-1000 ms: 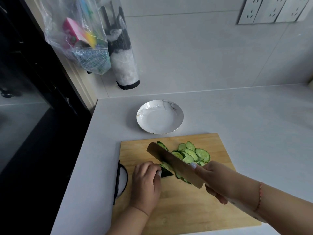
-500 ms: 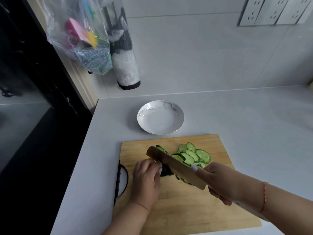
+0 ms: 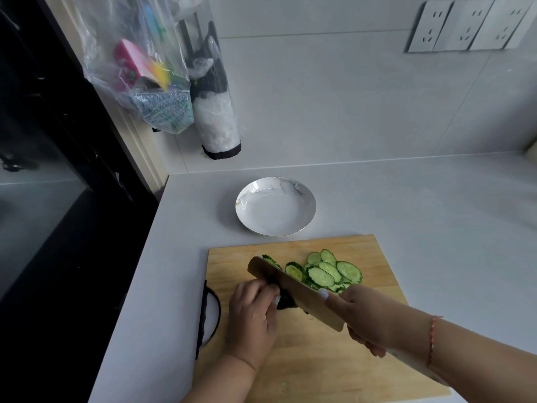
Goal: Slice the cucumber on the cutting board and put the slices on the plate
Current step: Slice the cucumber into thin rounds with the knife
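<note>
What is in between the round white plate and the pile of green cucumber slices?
Head view: only bare grey countertop and the wooden cutting board's far edge separate the round white plate from the green cucumber slices.

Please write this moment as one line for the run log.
phase: slicing | left hand: holds cucumber end | right hand: grips knife | slices: on cutting board | plate: empty
</note>
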`<state>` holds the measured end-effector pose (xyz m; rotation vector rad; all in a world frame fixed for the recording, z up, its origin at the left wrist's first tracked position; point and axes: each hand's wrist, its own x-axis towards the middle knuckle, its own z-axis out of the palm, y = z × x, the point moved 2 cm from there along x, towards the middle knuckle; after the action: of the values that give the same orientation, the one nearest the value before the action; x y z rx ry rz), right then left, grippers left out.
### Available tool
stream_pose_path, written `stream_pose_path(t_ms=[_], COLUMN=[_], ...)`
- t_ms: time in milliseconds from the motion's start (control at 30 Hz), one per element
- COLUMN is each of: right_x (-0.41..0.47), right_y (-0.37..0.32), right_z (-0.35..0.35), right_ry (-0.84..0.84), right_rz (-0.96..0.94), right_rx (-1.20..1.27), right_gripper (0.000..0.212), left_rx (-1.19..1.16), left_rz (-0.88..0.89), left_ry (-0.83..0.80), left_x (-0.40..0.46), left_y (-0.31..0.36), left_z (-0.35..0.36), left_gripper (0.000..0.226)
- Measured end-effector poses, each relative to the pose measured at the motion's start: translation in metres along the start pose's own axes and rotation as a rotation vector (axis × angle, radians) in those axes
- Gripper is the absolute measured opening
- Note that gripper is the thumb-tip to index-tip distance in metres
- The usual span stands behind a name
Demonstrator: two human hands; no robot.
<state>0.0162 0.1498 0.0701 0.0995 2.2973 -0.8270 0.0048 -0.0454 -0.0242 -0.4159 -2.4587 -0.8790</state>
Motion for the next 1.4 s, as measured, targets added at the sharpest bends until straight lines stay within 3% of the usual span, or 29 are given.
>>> stream_pose_path(t_ms=[333,700,1400], right_x=[0.016,0.01,-0.012], right_y=[-0.003,0.003,0.005], right_z=[0.015,0.009,-0.003], right_ry=[-0.007,-0.008,0.012], right_rz=[0.04,0.023,-0.014], right_rx=[-0.128,0.026,-0.054], right_gripper=[0.07,0.062,0.068], left_rx=[0.027,0.031,-0.007], left_rz=[-0.018,-0.031,-0.041], left_ry=[-0.019,-0.007,0.013], left_x=[-0.002,-0.003,-0.003], left_y=[-0.002,-0.006,-0.005], left_z=[0.001,0.002,0.002], left_gripper=[0.016,0.014,0.015])
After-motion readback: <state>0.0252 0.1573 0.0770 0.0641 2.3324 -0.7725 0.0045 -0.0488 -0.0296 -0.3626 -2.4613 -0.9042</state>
